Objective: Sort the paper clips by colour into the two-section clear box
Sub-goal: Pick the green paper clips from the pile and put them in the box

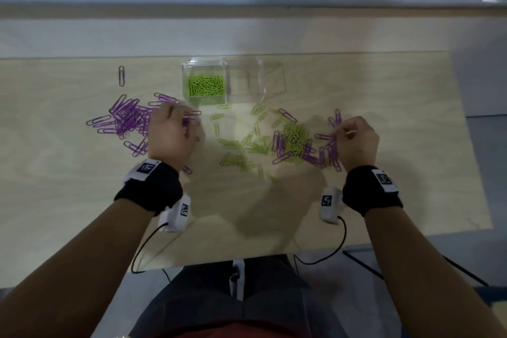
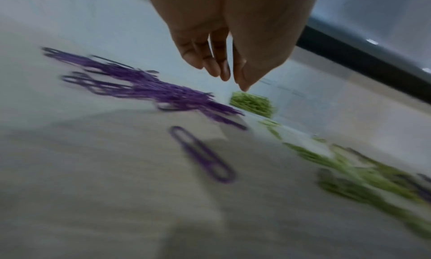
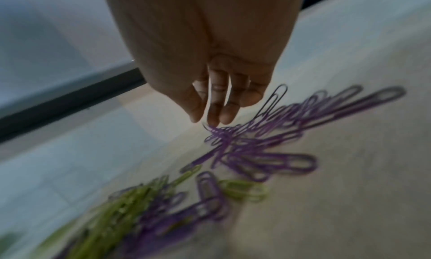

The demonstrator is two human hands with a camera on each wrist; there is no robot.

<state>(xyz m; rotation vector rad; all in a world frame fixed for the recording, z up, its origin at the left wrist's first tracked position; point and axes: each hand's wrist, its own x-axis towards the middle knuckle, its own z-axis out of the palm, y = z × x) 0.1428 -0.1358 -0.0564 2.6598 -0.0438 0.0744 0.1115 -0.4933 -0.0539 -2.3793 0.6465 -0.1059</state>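
Gleaming purple wire clips (image 1: pixel 129 118) heaped.

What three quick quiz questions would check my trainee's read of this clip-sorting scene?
1. True or false: both sections of the box hold clips.
2. Which colour makes up the pile beside the left hand? A green, B purple, C mixed.
3. Fill in: the right hand works at the edge of a heap of ____ and purple clips.

Key
1. False: only the left section holds green clips; the right one looks empty.
2. B.
3. Green.
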